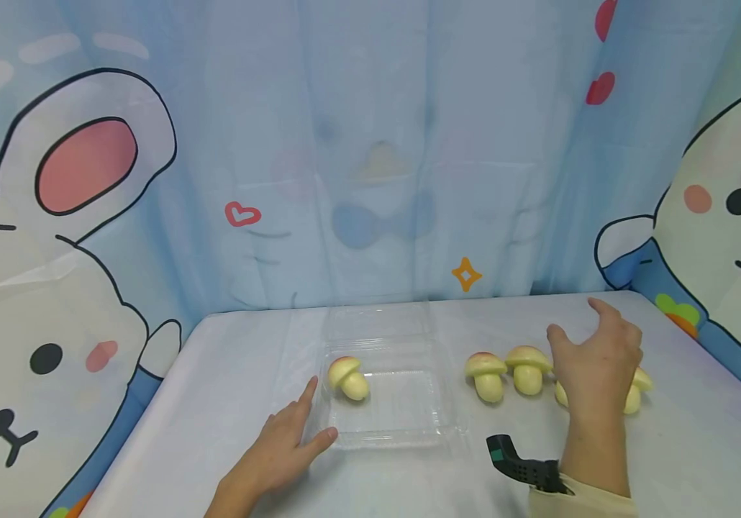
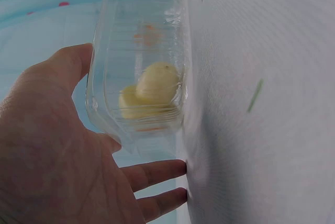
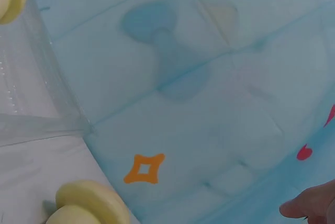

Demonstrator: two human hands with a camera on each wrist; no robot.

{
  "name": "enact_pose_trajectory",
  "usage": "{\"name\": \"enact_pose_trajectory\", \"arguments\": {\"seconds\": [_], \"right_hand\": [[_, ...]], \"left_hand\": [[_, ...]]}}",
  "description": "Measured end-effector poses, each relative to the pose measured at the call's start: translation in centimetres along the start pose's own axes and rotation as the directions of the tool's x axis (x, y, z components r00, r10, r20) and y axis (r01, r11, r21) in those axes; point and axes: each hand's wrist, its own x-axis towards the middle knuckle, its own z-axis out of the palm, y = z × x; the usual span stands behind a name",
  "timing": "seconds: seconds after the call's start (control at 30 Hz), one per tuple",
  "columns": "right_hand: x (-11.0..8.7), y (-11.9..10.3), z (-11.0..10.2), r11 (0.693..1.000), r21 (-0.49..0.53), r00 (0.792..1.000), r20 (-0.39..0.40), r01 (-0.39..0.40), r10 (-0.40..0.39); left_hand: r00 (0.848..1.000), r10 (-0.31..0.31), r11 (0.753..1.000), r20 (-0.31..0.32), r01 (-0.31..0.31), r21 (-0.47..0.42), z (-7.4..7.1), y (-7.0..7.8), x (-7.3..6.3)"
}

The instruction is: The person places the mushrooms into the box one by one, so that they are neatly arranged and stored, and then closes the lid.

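A clear plastic container [image 1: 403, 430] lies on the table with a yellow toy mushroom [image 1: 348, 378] in its left part. My left hand [image 1: 283, 446] is at the container's left side, thumb and fingers spread; the left wrist view shows the thumb and fingers at the container's [image 2: 99, 82] edge. To the right of the container stand several more toy mushrooms [image 1: 488, 377], pale yellow with reddish tints on some caps. My right hand [image 1: 597, 360] hovers over the rightmost ones, thumb and fingers apart, holding nothing visible, and partly hides them.
A white cloth covers the table [image 1: 228, 374]. Behind it hangs a blue curtain [image 1: 370, 144] with cartoon animals on both sides. The container's clear lid part [image 1: 377, 320] extends toward the curtain. A black band [image 1: 526, 467] is on the right wrist.
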Motion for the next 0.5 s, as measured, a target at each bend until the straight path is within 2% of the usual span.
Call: {"name": "enact_pose_trajectory", "arguments": {"seconds": [0.23, 0.5], "right_hand": [[0.21, 0.48, -0.35, 0.998, -0.003, 0.998, -0.025, -0.056, 0.056], [0.77, 1.07, -0.85, 0.994, 0.002, 0.993, -0.032, -0.113, 0.113]], "left_hand": [[1.0, -0.007, 1.0, 0.002, 0.007, -0.011, 0.0, -0.08, -0.2], [1.0, 0.024, 1.0, -0.011, -0.024, -0.002, -0.07, -0.07, 0.0]]}}
